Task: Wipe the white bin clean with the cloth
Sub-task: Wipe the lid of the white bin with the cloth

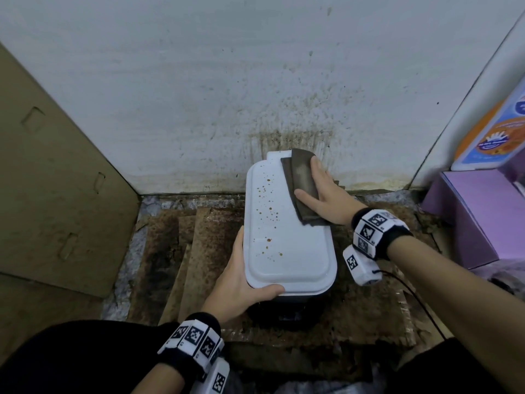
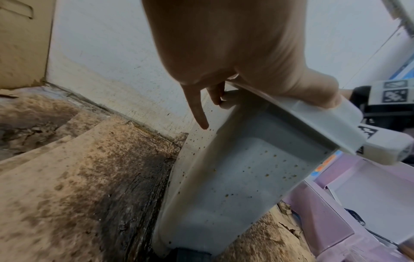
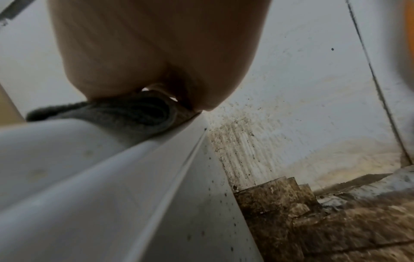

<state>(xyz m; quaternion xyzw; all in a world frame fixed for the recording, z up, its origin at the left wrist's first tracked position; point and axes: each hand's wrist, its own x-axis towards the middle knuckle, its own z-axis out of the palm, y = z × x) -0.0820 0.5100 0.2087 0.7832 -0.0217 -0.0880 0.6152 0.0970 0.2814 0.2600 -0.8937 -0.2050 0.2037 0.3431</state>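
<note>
The white bin (image 1: 287,243) stands on the floor against the wall, its flat lid dotted with brown spots. A folded dark grey-brown cloth (image 1: 302,183) lies on the lid's far right part. My right hand (image 1: 321,191) lies flat on the cloth with straight fingers, pressing it onto the lid. My left hand (image 1: 244,282) grips the lid's near left corner, thumb across the front rim. In the left wrist view the bin's spotted side (image 2: 235,177) shows below my left hand (image 2: 235,53). The right wrist view shows the cloth (image 3: 125,115) under my palm (image 3: 156,53) on the lid (image 3: 78,168).
Stained, damp cardboard sheets (image 1: 199,251) cover the floor around the bin. The wall (image 1: 284,109) behind is splattered brown. A large cardboard panel (image 1: 51,180) leans at the left. Purple boxes (image 1: 477,211) and an orange-blue package (image 1: 491,132) stand close on the right.
</note>
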